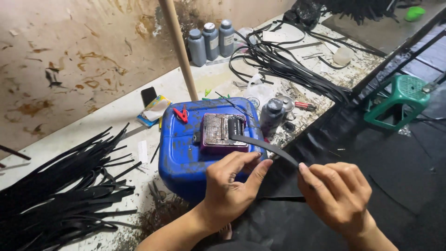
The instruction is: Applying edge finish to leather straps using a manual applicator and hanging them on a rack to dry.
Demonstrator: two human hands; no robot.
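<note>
Two hands pinch one black strap (pixel 265 145): the left hand (pixel 232 188) grips its middle, the right hand (pixel 337 193) its near end. Thin, flat, matte and slightly bowed, it runs to a purple-edged metal device (pixel 218 131) atop a blue jerrycan (pixel 179 153) on the worktop (pixel 139 104).

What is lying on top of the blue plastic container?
On the blue container lie a red clip and a purple-edged metal device, with a black strap running through it. The container's near side is hidden by the left hand.
</note>
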